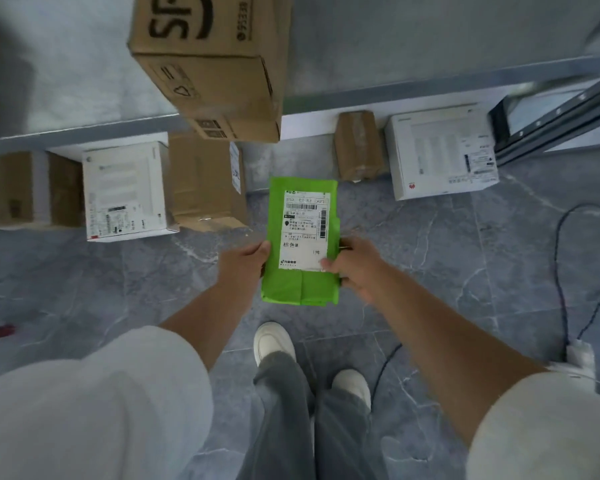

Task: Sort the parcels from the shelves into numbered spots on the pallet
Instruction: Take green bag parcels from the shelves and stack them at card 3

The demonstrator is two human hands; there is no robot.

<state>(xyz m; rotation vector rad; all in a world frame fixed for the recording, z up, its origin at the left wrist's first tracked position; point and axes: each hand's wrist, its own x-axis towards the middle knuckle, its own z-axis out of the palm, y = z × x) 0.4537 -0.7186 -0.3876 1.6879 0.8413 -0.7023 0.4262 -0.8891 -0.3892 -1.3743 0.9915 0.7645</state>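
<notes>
cardboard box [205, 181] is sitting under the shelf [84, 129] at the left. the left hand [246, 261] is closing its grip round the left edge of the green parcel [302, 289], which is hovering over the floor [430, 244] between person and shelf. its label [303, 230] is facing up, likely for reading the spot number. its long axis is pointing away toward the shelf. the right hand [355, 265] is pinching the right edge, thumb on the label.

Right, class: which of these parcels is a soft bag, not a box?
The green parcel held by the left hand and right hand; the others are brown boxes or white boxes.
</notes>
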